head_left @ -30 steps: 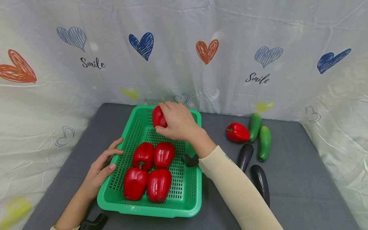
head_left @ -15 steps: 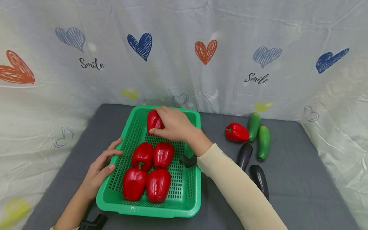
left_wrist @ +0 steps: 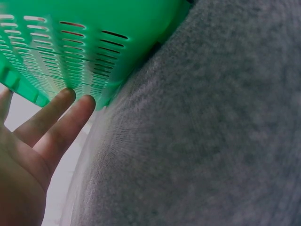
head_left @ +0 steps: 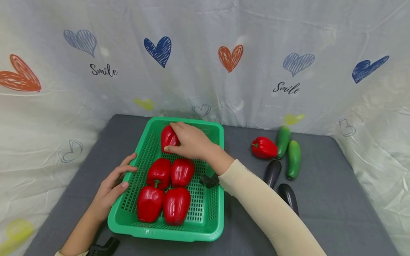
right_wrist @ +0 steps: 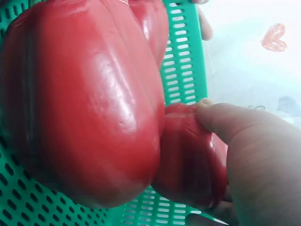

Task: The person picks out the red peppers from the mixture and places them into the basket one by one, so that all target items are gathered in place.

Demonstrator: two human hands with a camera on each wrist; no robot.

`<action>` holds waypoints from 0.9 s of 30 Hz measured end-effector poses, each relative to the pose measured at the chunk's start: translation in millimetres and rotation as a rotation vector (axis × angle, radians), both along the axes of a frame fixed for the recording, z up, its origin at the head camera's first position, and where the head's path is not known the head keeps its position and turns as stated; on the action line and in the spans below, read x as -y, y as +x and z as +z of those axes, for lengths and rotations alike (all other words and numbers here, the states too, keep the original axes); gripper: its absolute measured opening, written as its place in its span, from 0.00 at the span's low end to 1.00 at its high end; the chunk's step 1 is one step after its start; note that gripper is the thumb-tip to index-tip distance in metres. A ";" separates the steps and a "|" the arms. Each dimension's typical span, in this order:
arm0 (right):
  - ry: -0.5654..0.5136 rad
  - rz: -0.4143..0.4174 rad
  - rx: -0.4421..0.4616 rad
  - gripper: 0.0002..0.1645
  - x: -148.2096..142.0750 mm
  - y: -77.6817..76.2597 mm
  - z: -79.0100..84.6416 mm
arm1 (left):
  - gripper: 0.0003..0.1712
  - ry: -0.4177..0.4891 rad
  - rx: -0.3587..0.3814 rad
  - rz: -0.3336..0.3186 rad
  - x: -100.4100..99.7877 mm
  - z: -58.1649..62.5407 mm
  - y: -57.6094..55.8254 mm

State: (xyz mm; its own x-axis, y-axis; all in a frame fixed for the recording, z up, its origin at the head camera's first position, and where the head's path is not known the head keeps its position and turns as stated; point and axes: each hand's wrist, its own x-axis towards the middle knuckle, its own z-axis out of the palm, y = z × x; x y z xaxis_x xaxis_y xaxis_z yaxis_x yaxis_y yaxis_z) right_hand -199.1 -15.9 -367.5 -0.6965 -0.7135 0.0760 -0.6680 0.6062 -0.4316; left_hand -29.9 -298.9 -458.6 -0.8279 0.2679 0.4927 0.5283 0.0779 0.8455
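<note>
My right hand (head_left: 191, 141) grips a red bell pepper (head_left: 168, 138) inside the far end of the green basket (head_left: 205, 236), thumb on its near side. In the right wrist view this bell pepper (right_wrist: 188, 155) touches a larger-looking one (right_wrist: 84, 103) in front. Several more red bell peppers (head_left: 177, 206) lie grouped in two rows nearer me. My left hand (head_left: 110, 188) rests at the basket's left rim with extended fingers. The left wrist view has two straight fingers of that hand (left_wrist: 28, 150) against the slotted outer wall (left_wrist: 141, 14).
To the basket's right, on the grey cloth (head_left: 336, 199), lie another red bell pepper (head_left: 264, 147), two green cucumbers (head_left: 294, 160) and two dark eggplants (head_left: 273, 172). A white curtain (head_left: 198, 81) printed with hearts hangs behind the table.
My right hand has moved the bell pepper down, left and toward me, closer to the peppers in the basket. The left hand has stayed at the rim.
</note>
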 end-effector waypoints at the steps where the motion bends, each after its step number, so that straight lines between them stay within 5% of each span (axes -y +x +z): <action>1: 0.001 0.002 0.002 0.50 0.4 -0.2 -2.1 | 0.26 -0.003 0.002 0.001 -0.2 -0.3 0.0; 16: 0.053 0.025 -0.015 0.51 10.3 0.5 -13.7 | 0.26 0.014 -0.021 -0.009 0.0 -2.0 -1.6; 27: 0.091 0.023 0.076 0.53 14.7 2.0 -20.3 | 0.26 0.011 -0.005 -0.004 -0.3 -1.7 -0.4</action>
